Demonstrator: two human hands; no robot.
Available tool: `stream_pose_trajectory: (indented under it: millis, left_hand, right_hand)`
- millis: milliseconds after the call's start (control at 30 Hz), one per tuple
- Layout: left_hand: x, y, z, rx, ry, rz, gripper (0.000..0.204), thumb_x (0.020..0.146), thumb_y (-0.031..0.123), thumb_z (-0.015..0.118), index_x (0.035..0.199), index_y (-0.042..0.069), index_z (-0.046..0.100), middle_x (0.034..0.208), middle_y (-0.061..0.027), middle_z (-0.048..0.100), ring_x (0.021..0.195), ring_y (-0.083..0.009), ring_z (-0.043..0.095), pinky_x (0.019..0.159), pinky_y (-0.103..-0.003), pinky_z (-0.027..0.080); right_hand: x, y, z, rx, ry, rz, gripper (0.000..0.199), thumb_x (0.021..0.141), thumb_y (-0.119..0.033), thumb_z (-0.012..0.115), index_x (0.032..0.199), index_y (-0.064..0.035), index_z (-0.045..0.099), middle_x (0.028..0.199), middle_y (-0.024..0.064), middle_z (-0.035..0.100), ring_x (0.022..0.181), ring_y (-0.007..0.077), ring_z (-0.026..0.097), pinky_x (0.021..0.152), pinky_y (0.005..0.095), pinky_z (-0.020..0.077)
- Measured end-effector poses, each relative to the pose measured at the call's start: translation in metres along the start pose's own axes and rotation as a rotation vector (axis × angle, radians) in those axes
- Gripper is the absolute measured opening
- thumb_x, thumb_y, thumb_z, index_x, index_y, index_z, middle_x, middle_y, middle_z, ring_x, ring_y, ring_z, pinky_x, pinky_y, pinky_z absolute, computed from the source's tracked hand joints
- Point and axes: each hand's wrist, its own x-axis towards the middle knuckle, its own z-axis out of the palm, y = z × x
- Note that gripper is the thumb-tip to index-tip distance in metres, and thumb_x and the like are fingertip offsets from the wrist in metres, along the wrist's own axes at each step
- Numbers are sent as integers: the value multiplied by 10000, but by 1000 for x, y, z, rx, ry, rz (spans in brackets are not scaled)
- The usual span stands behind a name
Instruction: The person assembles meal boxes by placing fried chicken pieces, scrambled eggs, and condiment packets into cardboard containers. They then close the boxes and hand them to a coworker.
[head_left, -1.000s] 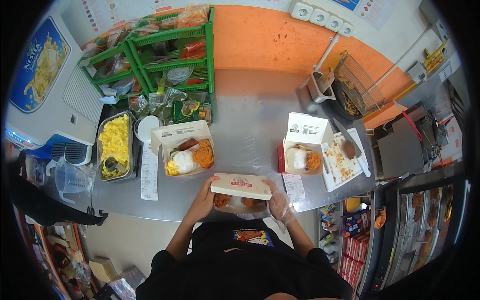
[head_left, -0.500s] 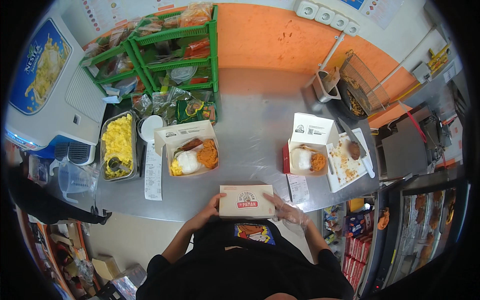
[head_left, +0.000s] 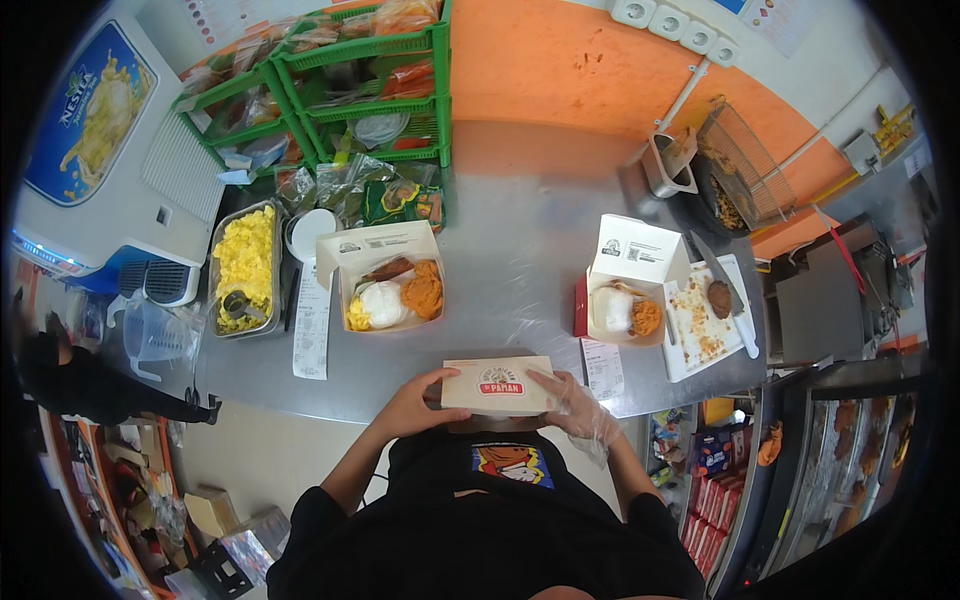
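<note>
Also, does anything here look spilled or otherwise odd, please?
Yes: brown crumbs lie scattered over the white cutting board at the table's right, which looks untidy. Also, only the right hand wears a clear plastic glove; the left hand is bare.

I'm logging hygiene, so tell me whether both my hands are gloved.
No, only your right hand wears a clear glove; your left hand is bare.

Green crates (head_left: pixel 442 80) before an orange wall (head_left: pixel 540 80), white sockets (head_left: pixel 667 20), and a wire basket (head_left: pixel 757 160).
</note>
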Motion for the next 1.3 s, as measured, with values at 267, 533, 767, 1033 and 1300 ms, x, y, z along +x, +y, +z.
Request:
stream_pose_trajectory:
  millis: [267,533,767,1033,1300]
  left_hand:
    - [0,1,9,-198,13,30,714,785,384,793,1380,129,491,1301,-221,433,1239,-335,467,998,-418,467]
    - [-12,-32,25,-122,14,146,758,772,383,801,1403,144,455,1346,-226,331,1320,-363,356,1109,-430,351]
    - [-10,-48,65,-84,277,299,662,785,213,755,1377,124,472,1393,-225,324,1329,-384,353,1125,-441,314]
    - [-4,-29,30,208,102,170,521,910,73,500,1427,95,432,1288,-218,538,1207,-364,530,1080,-372,374]
    - [13,-28,25,258,-10,53,563,939,140,436,1493,161,333,1448,-234,387,1330,-389,379,1112,-387,311]
  right_hand:
    - [0,-8,-3,-3,16,13,784,741,-208,650,1479,-241,386,1310,261,438,1227,416,394,1099,436,315]
    - [-5,12,16,-98,132,-136,808,668,-140,641,1449,-179,440,1366,252,391,1278,418,375,1110,457,313]
    - [-8,18,33,-57,300,-271,755,663,-111,603,1409,-144,497,1396,235,363,1313,418,358,1121,451,298]
    - [-4,1,11,-155,160,-240,702,722,-135,559,1416,-96,458,1322,275,497,1253,448,416,1105,460,312]
    - [-1,2,-5,-122,71,-204,638,754,-158,543,1383,-70,488,1273,286,527,1193,448,476,1049,473,361]
